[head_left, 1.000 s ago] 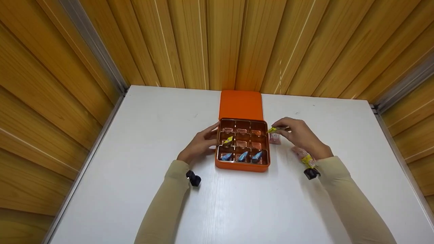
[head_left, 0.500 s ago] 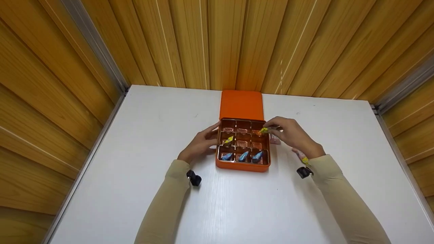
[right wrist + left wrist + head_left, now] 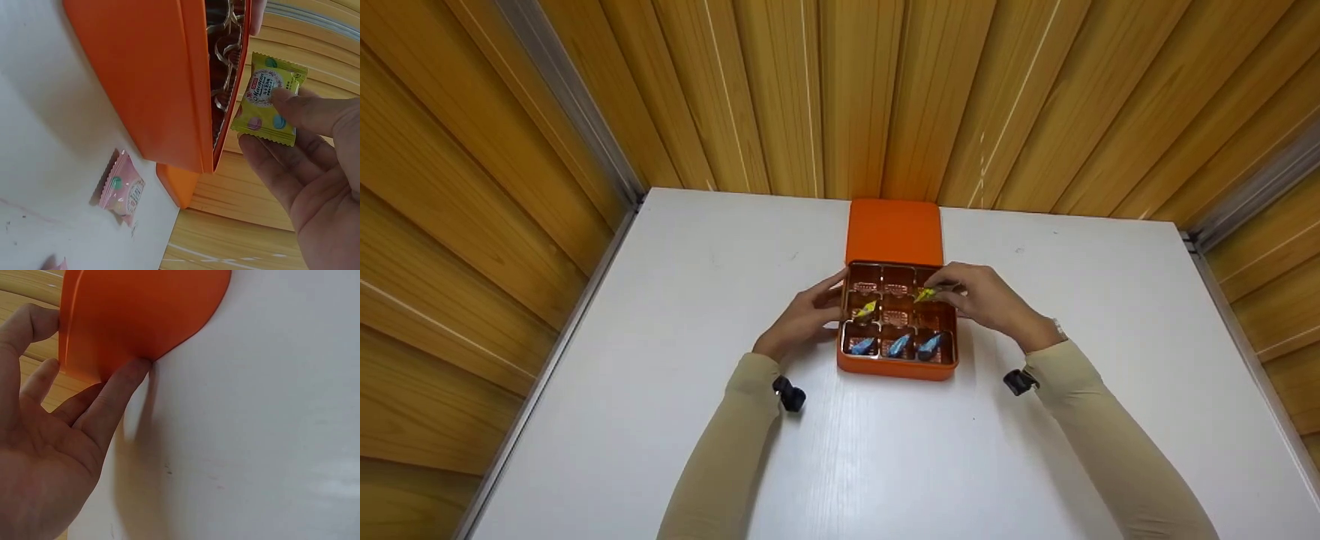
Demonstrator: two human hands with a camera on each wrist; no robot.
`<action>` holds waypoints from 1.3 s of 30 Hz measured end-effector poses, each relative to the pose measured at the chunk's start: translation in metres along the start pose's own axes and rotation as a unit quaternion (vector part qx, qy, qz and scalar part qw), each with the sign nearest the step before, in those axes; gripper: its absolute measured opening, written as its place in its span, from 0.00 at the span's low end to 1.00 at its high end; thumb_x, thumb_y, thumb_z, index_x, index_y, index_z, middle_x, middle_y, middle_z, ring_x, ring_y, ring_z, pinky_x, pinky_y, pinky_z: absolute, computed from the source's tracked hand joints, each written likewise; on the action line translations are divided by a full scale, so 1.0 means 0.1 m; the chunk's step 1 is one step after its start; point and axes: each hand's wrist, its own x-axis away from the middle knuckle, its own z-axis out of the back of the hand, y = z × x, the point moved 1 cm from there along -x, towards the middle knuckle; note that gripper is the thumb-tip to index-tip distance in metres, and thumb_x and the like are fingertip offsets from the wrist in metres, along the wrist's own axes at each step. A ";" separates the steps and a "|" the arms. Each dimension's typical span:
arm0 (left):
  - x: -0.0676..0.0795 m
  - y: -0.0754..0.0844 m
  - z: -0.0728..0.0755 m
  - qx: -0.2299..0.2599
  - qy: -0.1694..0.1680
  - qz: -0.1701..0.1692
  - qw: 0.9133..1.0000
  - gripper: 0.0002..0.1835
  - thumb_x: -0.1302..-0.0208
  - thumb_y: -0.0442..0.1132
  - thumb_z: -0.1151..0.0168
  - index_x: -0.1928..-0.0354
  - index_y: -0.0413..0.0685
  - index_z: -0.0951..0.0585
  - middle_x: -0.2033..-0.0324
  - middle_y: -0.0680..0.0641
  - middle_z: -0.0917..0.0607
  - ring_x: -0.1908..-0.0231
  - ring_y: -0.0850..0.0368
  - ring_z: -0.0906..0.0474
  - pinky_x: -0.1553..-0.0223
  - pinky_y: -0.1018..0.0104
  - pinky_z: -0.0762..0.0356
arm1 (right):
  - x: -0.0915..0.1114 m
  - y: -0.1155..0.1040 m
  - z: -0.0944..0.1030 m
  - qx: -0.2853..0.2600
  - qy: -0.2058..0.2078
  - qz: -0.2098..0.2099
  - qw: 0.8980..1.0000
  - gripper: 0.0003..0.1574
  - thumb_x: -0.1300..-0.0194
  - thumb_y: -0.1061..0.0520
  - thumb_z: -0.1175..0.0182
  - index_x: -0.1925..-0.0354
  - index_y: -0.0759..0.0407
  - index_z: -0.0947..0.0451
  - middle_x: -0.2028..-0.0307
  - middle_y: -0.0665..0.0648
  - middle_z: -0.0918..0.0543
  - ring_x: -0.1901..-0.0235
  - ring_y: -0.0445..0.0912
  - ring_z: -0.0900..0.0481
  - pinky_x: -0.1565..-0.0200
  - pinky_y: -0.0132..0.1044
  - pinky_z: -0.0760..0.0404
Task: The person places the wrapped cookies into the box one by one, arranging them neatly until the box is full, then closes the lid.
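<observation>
1. Bracing at left: fingers of my left hand (image 3: 804, 322) spread, nearly straight, touching the left wall of the orange box (image 3: 896, 370), nothing enclosed. Risk, I judge: uneven pressure there could skid the box over the desk (image 3: 720, 300) and put its compartments out of line.
2. Middle: one yellow packet (image 3: 868, 309) leans in the left compartment of the middle row; three blue packets (image 3: 898, 346) occupy the near row. Low knuckles might knock these; probably minor.
3. Right: fingers of my right hand (image 3: 988, 300) pinch a second yellow packet (image 3: 260, 114), closed to its thickness. Likelier fault: it settles askew across a divider, caused by letting go over the ridge while my fingers mask the compartments.
4. Position: that packet sits at the fingertips, thumb on its printed face, over the right column near the back/middle divider. Contact with the compartment: cannot tell.
5. Beyond the right wall: a pink packet (image 3: 124, 194) on the desk, below those fingers, apart from them.
</observation>
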 end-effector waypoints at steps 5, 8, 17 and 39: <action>0.01 0.00 0.00 0.005 0.002 0.004 1.000 0.43 0.27 0.36 0.33 0.16 0.66 0.39 0.23 0.44 0.31 0.30 0.48 0.28 0.42 0.46 0.17 | -0.04 -0.03 -0.07 0.003 -0.007 0.017 1.000 0.16 0.30 0.72 0.33 0.47 0.63 0.14 0.51 0.59 0.12 0.53 0.53 0.13 0.50 0.49 0.13; 0.02 0.00 -0.01 0.008 0.003 0.005 1.000 0.43 0.28 0.35 0.33 0.16 0.65 0.39 0.24 0.43 0.30 0.31 0.47 0.27 0.44 0.48 0.16 | -0.06 -0.05 -0.11 0.002 -0.012 0.025 1.000 0.17 0.31 0.72 0.33 0.47 0.62 0.14 0.51 0.59 0.12 0.52 0.53 0.13 0.49 0.50 0.13; 0.02 0.00 -0.01 0.015 0.000 -0.002 1.000 0.43 0.28 0.33 0.34 0.16 0.64 0.38 0.24 0.43 0.31 0.30 0.47 0.27 0.43 0.47 0.16 | -0.14 -0.14 -0.18 0.015 -0.030 0.048 0.998 0.16 0.31 0.71 0.32 0.47 0.64 0.14 0.51 0.60 0.12 0.53 0.53 0.13 0.49 0.49 0.13; 0.01 -0.01 -0.01 0.019 -0.002 0.002 1.000 0.43 0.28 0.34 0.34 0.16 0.67 0.38 0.24 0.45 0.29 0.31 0.49 0.26 0.43 0.49 0.16 | -0.22 -0.19 -0.30 0.031 -0.054 0.079 0.995 0.15 0.31 0.72 0.32 0.48 0.64 0.13 0.52 0.58 0.12 0.51 0.53 0.14 0.47 0.50 0.14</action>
